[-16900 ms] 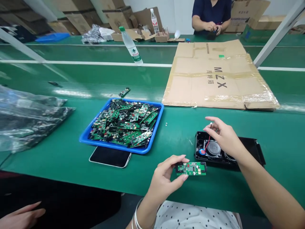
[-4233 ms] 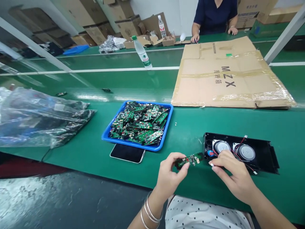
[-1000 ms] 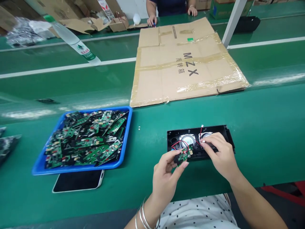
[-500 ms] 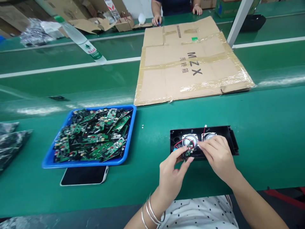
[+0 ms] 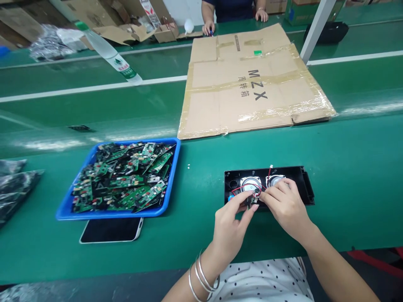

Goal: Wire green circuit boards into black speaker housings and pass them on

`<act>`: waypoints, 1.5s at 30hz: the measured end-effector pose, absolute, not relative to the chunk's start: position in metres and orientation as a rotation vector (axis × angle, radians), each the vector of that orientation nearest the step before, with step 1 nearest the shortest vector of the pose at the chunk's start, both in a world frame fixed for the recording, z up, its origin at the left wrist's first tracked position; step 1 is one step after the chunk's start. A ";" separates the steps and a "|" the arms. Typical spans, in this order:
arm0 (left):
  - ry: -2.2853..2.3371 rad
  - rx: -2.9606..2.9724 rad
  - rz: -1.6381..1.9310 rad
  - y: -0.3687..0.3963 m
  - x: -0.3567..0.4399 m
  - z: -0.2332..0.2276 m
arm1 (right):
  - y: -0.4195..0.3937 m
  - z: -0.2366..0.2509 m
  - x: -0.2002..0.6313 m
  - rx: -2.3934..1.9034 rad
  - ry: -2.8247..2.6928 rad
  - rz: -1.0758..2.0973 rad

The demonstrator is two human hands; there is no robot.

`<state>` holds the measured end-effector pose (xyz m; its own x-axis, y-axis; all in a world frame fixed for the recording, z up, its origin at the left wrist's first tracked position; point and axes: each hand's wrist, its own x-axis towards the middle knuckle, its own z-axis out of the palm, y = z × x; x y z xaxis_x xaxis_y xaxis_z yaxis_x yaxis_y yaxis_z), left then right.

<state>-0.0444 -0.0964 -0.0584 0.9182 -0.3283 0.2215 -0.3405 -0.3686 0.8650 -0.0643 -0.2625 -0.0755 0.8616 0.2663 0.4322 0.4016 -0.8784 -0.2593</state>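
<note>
Left hand (image 5: 236, 222): clamped on small green circuit board (image 5: 255, 200), above black rectangular plastic housing's (image 5: 297, 178) near-left edge | right hand (image 5: 286, 205): fingertips together, apparently on thin red wire (image 5: 248, 184) | step: seemingly wire-to-board joining | next: calls for steady board.

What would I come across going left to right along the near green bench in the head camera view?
Dark-filled plastic bag → blue tray of circuit boards → tiny white bits → black speaker case.
</note>
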 end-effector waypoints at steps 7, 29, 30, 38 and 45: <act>-0.621 1.943 -0.126 -0.092 -0.036 -0.057 | -0.262 -0.071 -0.063 -2.611 -0.444 -0.558; -0.292 1.645 -0.325 -0.095 -0.038 -0.054 | -0.264 -0.073 -0.065 -2.438 -0.337 -0.500; -0.284 1.658 -0.316 -0.094 -0.038 -0.053 | -0.265 -0.072 -0.065 -2.388 -0.290 -0.486; -0.215 1.789 -0.234 -0.089 -0.040 -0.045 | -0.271 -0.063 -0.050 -2.335 -0.008 -0.438; -0.279 1.976 -0.074 -0.095 -0.043 -0.045 | -0.278 -0.071 -0.063 -1.980 0.099 -0.342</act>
